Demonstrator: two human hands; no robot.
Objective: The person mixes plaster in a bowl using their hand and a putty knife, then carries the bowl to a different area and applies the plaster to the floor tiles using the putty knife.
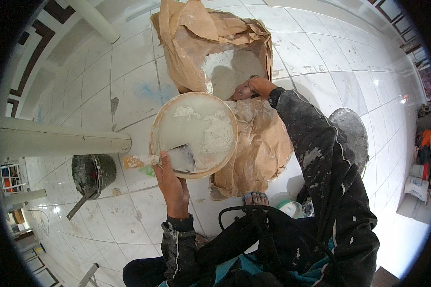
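My left hand (173, 184) grips the near-left side of a round bucket (153, 122), thumb up at the rim. Inside are cloudy liquid and clumps of white powder (218, 133). A putty knife lies across the rim beside my thumb, its worn handle (138, 161) outside and its metal blade (183, 158) dipping into the mix. My right hand (243, 91) reaches to the mouth of a torn brown paper bag (256, 143), beside the white powder (220, 67) in it. Its fingers look curled in; what they hold, if anything, is hidden.
A dark bucket (95, 174) with a metal tool (79, 205) leaning out stands at the left, near a pale pipe (62, 136). A round grey lid-like disc (349, 134) lies beyond my right arm. My foot (256, 198) and a small white-green tub (290, 208) are close by on the tiled floor.
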